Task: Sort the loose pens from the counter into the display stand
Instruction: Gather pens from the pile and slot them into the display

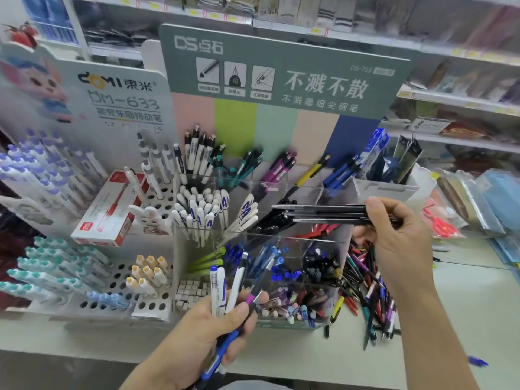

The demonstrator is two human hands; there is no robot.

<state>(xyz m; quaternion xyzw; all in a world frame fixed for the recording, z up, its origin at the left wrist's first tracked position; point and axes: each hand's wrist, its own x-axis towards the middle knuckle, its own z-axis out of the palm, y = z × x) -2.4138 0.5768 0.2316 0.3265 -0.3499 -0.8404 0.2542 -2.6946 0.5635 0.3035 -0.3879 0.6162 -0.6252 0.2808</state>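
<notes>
1. The display stand (332, 190) is a tiered clear acrylic rack of open compartments on a pale counter (464, 305), backed by a grey-green header card (281, 68) over pastel colour bands.
2. Upper tier, left to right: white-and-black pens, teal pens, purple pens, one yellow-and-black pen (309, 173), blue pens.
3. Middle tier: white pens with blue print (202, 212), black pens, red pens.
4. Front tier: lime-green pens (209, 258), blue pens, dark-capped pens; a low tray in front holds pastel-tipped items too small to identify.
5. Loose pens (363, 288) lie in a tangled pile on the counter just right of the stand, touching its right wall; colours mixed: black, red, purple, blue, yellow. One blue pen (478, 362) lies apart near the counter's front edge.
6. Right hand (394, 229): raised above the pile, level with the middle tier. Fingers curled, thumb on top, pinching a bundle of thin black pens (320, 213) at one end. Bundle lies roughly horizontal, tips pointing left over the black-pen compartment.
7. Left hand (213, 330): low, in front of the stand. Fingers wrapped around a mixed bunch of pens (225, 288) held fanned upward: white with blue print, one dark with a purple band, one blue barrel protruding below the palm.
8. Left of the stand: a white pegboard-style stand (121, 277) with capped pens, and a red-and-white pen box (109, 212) lying on it.
</notes>
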